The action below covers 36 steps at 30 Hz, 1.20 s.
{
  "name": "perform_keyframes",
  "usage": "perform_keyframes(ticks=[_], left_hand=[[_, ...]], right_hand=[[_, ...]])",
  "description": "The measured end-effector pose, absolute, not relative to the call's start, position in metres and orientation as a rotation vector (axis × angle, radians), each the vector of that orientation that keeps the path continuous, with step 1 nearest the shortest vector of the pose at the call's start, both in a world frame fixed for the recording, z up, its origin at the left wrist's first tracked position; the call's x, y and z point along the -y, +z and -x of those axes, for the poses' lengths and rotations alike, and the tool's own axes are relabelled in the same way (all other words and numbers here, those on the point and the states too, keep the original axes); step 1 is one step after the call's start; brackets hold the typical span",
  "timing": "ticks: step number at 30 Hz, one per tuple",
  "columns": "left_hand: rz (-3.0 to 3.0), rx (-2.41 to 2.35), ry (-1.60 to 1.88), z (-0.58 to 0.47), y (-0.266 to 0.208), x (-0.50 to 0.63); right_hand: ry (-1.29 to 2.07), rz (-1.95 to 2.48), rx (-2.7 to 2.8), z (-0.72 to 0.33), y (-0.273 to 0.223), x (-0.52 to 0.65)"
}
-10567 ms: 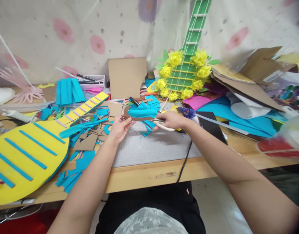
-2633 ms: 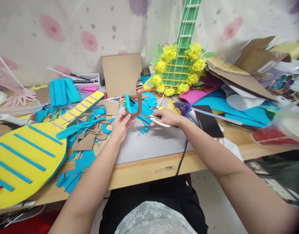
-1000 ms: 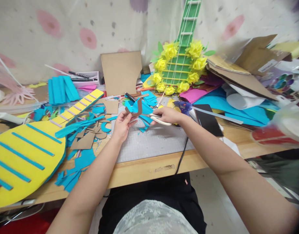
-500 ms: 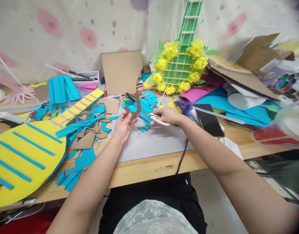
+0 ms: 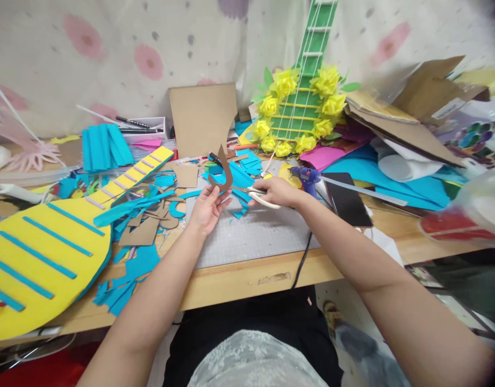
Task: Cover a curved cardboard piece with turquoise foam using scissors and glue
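Observation:
Between the thumb and fingers of my left hand (image 5: 209, 210) is a curved, hook-shaped piece of brown cardboard (image 5: 226, 177). My right hand (image 5: 278, 192) is wrapped round the white handles of a pair of scissors (image 5: 265, 200), whose blades point left at the lower edge of the cardboard. Whether the blades touch it I cannot tell. Beneath both hands lies a grey cutting mat (image 5: 255, 236). Blue paper scraps (image 5: 235, 180) lie just behind the cardboard piece.
At left lies a yellow guitar-shaped craft (image 5: 41, 258) beside blue and brown offcuts (image 5: 140, 231). A green guitar craft with yellow flowers (image 5: 295, 115) leans at the back. A blue glue gun (image 5: 307, 177), a black phone (image 5: 348, 199) and a plastic cup (image 5: 465, 215) are at right.
The cardboard piece has turned slightly in my left hand. My right hand and the scissors are nearly still. A foot and a blurred grey shape now show on the floor at lower right.

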State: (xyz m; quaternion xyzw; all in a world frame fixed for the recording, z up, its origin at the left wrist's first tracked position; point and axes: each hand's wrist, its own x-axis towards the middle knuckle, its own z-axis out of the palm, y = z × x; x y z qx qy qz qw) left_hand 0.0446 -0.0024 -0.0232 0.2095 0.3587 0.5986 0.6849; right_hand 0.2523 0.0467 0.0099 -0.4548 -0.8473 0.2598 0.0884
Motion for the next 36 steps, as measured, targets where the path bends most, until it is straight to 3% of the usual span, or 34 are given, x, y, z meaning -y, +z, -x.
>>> perform_keyframes(ticks=[9, 18, 28, 36], left_hand=[[-0.409, -0.803, 1.31, -0.044, -0.02, 0.002], [-0.49, -0.812, 1.271, -0.04, -0.021, 0.001], [-0.772, -0.974, 1.279, -0.029, -0.023, -0.002], [-0.854, -0.967, 1.219, -0.025, -0.016, 0.001]], right_hand=[[0.838, 1.347, 2.466, -0.251, 0.003, -0.046], [1.364, 1.203, 2.114, -0.251, 0.003, -0.045], [1.533, 1.128, 1.579, -0.218, 0.019, -0.045], [1.626, 1.184, 1.561, -0.195, 0.01, -0.044]])
